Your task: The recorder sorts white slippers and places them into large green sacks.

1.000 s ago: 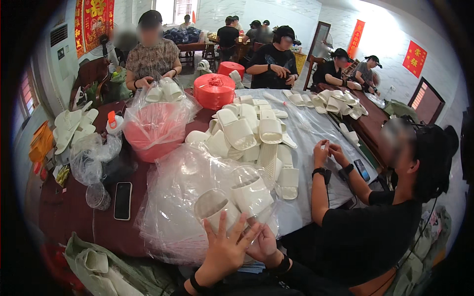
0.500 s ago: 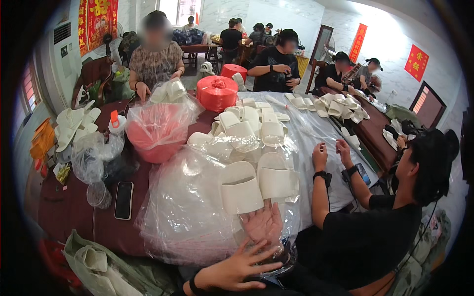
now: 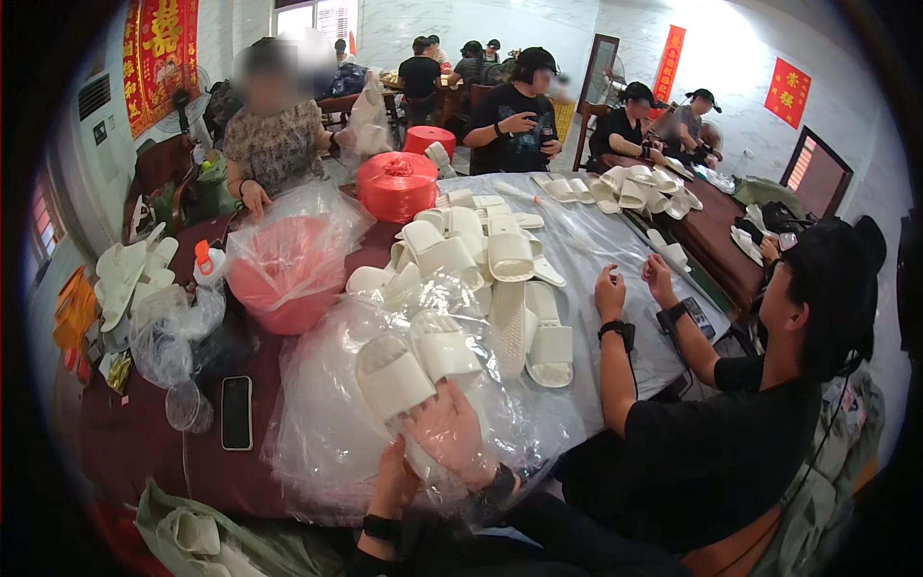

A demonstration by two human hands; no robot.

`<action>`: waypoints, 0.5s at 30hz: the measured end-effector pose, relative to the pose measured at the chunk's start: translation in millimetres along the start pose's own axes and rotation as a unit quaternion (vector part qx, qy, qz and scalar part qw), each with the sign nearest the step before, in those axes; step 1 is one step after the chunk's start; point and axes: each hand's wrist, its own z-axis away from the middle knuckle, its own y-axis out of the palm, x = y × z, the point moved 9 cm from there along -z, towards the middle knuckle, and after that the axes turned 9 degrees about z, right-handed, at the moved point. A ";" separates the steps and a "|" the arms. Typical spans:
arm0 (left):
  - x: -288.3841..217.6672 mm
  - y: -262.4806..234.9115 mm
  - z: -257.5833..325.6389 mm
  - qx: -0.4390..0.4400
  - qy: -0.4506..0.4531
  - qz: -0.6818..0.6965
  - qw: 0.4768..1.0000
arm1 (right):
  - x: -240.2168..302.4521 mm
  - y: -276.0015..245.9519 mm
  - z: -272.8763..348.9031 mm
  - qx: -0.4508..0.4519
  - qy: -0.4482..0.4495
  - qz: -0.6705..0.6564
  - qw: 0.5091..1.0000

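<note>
At the near edge of the surface [image 3: 144, 452], the person's right hand [image 3: 452, 433] was raised palm up, its fingers [image 3: 469, 394] spread wide and cradling two white slippers [image 3: 413, 361] from beneath rather than gripping them. The slippers lay side by side, straps up, inside a large clear plastic bag [image 3: 327, 423] that billowed around them. The left hand [image 3: 394, 481] sat lower, pressed against the underside of the same bag; whether its fingers were curled on the plastic I could not tell, as the film hid them.

Just beyond the bag lay a heap of more white slippers [image 3: 490, 260] on a clear sheet. A pink tub [image 3: 284, 284] wrapped in plastic stood to the left of the heap, with a red spool of twine [image 3: 396, 185] behind it. A dark phone [image 3: 236, 412] lay flat on the maroon cloth, left of the bag. To the right, a person in a black shirt [image 3: 711, 452] sat with both hands lifted over the sheet.
</note>
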 end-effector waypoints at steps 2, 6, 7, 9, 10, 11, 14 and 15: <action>4.8 -3.4 -4.2 0.002 -0.013 -0.024 1.000 | 6.3 1.2 -14.7 0.037 -0.015 -0.020 0.999; 16.6 -14.1 -17.3 0.007 -0.076 -0.036 0.996 | -12.4 -56.0 -20.0 -0.017 0.075 0.146 0.986; 11.2 -26.0 -19.5 0.002 -0.070 -0.036 0.997 | -19.0 -51.3 -17.9 -0.013 0.081 0.142 0.986; 4.3 -48.8 -21.1 -0.017 -0.056 -0.030 0.998 | -23.1 -39.0 1.9 -0.052 0.111 0.221 0.968; 7.5 -42.6 -22.0 -0.014 -0.059 -0.027 0.998 | -15.6 -36.5 10.4 -0.055 0.109 0.226 0.967; 7.9 -31.0 -20.0 0.002 -0.046 0.001 0.999 | -6.7 -38.0 19.9 -0.060 0.098 0.301 0.947; 3.5 -3.2 -11.4 0.025 -0.045 0.051 0.997 | 21.5 -25.2 51.9 -0.043 0.059 0.454 0.888; 1.7 3.5 -7.1 0.030 -0.052 0.069 0.996 | 28.6 -15.7 61.0 -0.018 0.033 0.527 0.849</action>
